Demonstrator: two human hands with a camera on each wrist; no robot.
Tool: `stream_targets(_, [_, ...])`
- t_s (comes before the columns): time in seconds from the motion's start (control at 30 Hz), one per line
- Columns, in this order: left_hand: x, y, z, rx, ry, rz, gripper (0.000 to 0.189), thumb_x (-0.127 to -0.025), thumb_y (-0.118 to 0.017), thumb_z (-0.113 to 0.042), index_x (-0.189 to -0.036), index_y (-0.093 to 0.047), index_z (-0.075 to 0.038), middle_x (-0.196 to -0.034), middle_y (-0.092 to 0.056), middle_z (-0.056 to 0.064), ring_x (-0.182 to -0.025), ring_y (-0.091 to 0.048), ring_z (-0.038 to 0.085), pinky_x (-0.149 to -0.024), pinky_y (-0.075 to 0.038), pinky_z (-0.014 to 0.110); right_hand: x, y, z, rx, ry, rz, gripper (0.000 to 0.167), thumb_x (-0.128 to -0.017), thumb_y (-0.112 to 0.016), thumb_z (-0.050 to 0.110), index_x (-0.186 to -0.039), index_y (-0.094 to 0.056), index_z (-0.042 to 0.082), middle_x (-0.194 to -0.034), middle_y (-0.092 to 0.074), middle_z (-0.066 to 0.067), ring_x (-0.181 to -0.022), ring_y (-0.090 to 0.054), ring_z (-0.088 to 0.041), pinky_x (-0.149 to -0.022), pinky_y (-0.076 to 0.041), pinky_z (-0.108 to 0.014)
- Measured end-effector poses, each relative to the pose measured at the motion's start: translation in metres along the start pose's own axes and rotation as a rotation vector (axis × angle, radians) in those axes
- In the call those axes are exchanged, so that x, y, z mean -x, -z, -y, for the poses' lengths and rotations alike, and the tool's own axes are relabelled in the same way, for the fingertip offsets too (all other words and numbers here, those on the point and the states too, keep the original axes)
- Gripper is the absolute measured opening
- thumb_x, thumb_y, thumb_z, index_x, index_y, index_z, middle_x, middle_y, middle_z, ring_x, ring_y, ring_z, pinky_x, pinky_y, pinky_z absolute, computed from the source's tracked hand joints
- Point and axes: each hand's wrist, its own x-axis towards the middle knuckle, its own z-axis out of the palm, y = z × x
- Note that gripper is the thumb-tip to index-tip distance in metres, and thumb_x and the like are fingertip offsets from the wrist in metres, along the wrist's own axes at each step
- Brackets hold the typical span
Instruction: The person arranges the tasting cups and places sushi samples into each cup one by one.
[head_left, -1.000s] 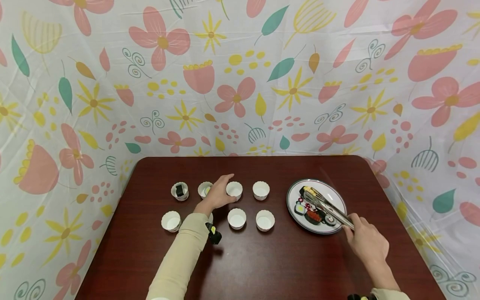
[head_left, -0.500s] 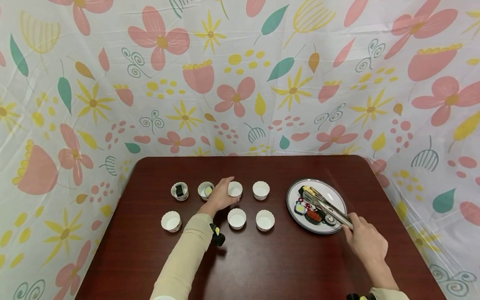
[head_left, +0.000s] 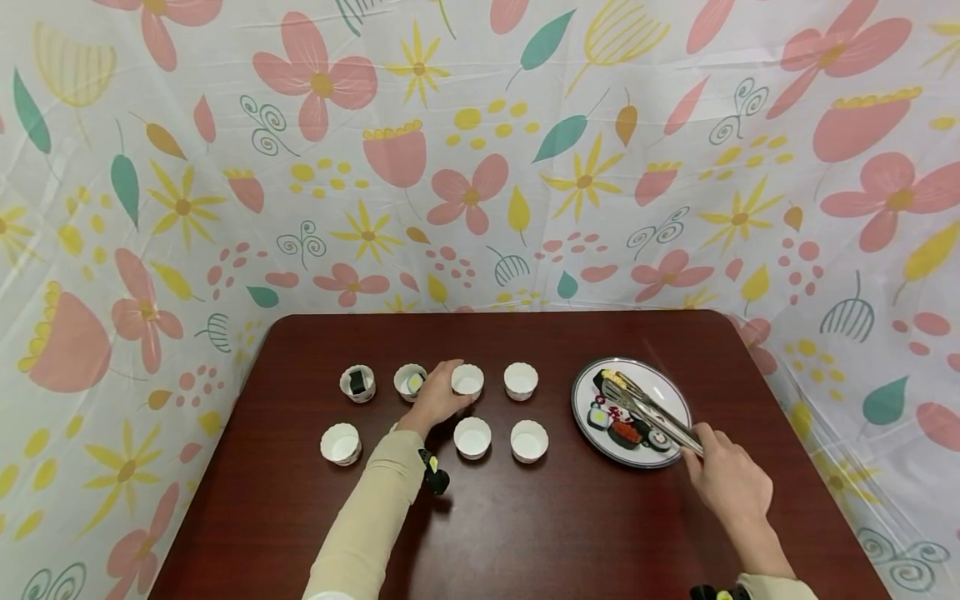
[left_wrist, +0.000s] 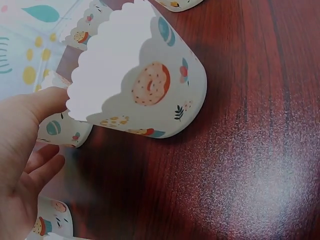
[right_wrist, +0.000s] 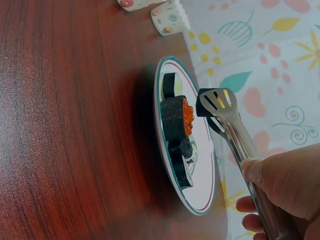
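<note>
In the head view my left hand has thumb and fingers around a white paper baking cup in the back row. From the left wrist, the thumb and fingers lie on either side of that cup, partly behind a nearer cup with a donut print. My right hand grips metal tongs. Their slotted ends are at a black-wrapped sushi piece with yellow topping, on the round plate. Several other toy sushi pieces, one an orange roe roll, lie on the plate.
Other cups stand in two rows on the dark wooden table. One cup holds a black-wrapped piece, another a white and yellow one. My left forearm hides part of the front row. Flowered cloth hangs behind the table.
My left hand has shifted slightly right and its fingers have closed in around the back-row cup. The cup with the white and yellow piece shows more. The right hand and tongs stay almost still.
</note>
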Motion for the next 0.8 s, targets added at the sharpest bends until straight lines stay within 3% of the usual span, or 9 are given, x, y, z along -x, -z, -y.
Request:
stream_targets(0.53, [0.000, 0.000, -0.002, 0.022, 0.024, -0.015, 0.064, -0.079, -0.073, -0.022, -0.135, -0.043, -0.012, -0.134, -0.045, 0.009, -0.118, -0.049, 0.028, -0.090, -0.044, 0.044, -0.005, 0.004, 0.008, 0.004, 0.023, -0.028, 0.029, -0.077, -0.070, 0.014, -0.098, -0.053, 0.005, -0.076, -0.056, -0.016, -0.057, -0.052, -0.039, -0.039, -0.033, -0.043])
stream_targets(0.8, [0.000, 0.000, -0.001, 0.013, 0.018, -0.027, 0.064, -0.078, -0.073, -0.023, -0.134, -0.043, -0.012, -0.133, -0.046, 0.009, -0.118, -0.049, 0.028, -0.090, -0.044, 0.044, -0.013, 0.006, 0.024, 0.021, 0.036, 0.017, 0.030, -0.079, -0.069, 0.018, -0.103, -0.055, 0.006, -0.077, -0.056, -0.013, -0.053, -0.051, -0.029, -0.036, -0.029, -0.033])
